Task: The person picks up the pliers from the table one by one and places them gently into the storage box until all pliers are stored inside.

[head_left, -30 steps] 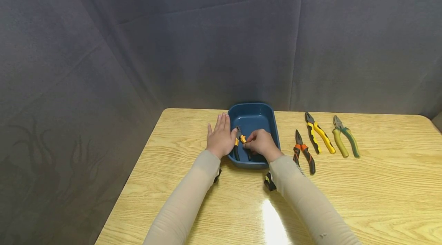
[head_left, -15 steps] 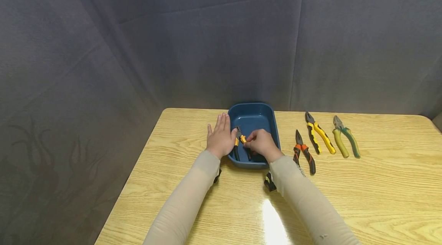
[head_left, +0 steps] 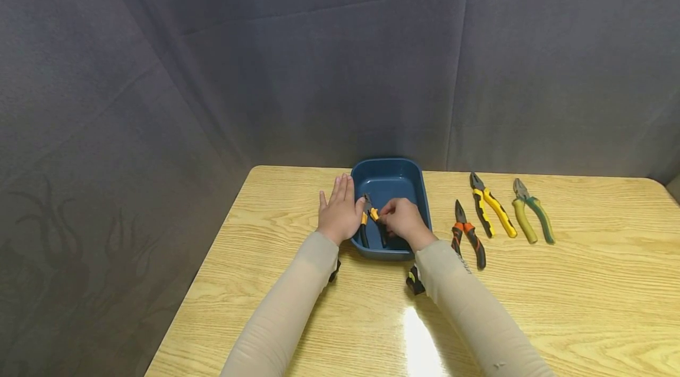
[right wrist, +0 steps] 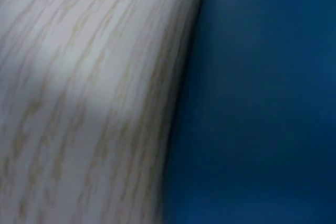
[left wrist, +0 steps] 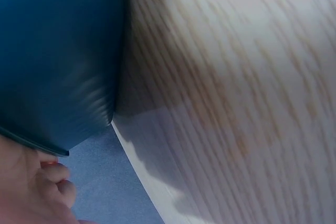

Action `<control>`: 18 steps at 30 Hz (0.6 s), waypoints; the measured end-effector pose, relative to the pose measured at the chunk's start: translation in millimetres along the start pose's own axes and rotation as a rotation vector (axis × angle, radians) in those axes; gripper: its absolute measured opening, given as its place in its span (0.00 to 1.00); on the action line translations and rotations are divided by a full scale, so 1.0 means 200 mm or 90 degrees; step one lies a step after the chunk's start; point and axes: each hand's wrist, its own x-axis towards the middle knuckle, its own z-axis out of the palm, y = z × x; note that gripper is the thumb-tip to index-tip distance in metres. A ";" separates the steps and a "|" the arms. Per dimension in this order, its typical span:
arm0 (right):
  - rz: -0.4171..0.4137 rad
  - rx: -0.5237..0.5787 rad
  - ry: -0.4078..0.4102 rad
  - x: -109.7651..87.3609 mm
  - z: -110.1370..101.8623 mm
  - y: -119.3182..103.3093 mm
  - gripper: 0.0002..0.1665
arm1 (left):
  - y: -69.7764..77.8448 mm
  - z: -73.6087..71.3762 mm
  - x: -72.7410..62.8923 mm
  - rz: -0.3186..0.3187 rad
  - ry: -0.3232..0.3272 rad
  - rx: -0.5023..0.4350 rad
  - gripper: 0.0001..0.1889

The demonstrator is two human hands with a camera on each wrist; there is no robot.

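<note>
A blue rectangular tray (head_left: 390, 169) stands on the table. Inside, toward its left side, lie pliers (head_left: 363, 229) with black and orange handles, spread apart. My left hand (head_left: 340, 215) lies along the tray's left rim, its fingers straight and pointing away from me. In the left wrist view, fingers (left wrist: 60, 187) show below the tray's rim (left wrist: 37, 145). My right hand (head_left: 405, 220) reaches into the tray with bent fingers, the fingertips right at the pliers' right handle; I cannot tell whether they pinch it. The right wrist view shows only the tray's outer wall (right wrist: 252, 98) and table.
Right of the tray lie pliers with orange and black handles (head_left: 467, 235), pliers with yellow and black handles (head_left: 491, 206), and pliers with green handles (head_left: 531, 212). The wooden table (head_left: 600, 282) ends at the back against a grey cloth (head_left: 340, 70).
My right fingertips have shifted slightly off the pliers' handle, so more of its black grip shows. The left hand, the tray and the other pliers stay where they were.
</note>
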 end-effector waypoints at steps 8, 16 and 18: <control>0.009 0.032 0.016 0.00 0.00 0.00 0.08 | -0.01 0.01 0.01 0.000 0.005 0.000 0.35; 0.003 0.045 0.036 0.00 -0.01 0.00 0.09 | 0.00 0.00 0.00 -0.003 0.005 -0.005 0.35; 0.001 0.040 0.041 0.00 -0.01 0.00 0.09 | 0.00 0.00 0.00 -0.003 0.005 -0.005 0.35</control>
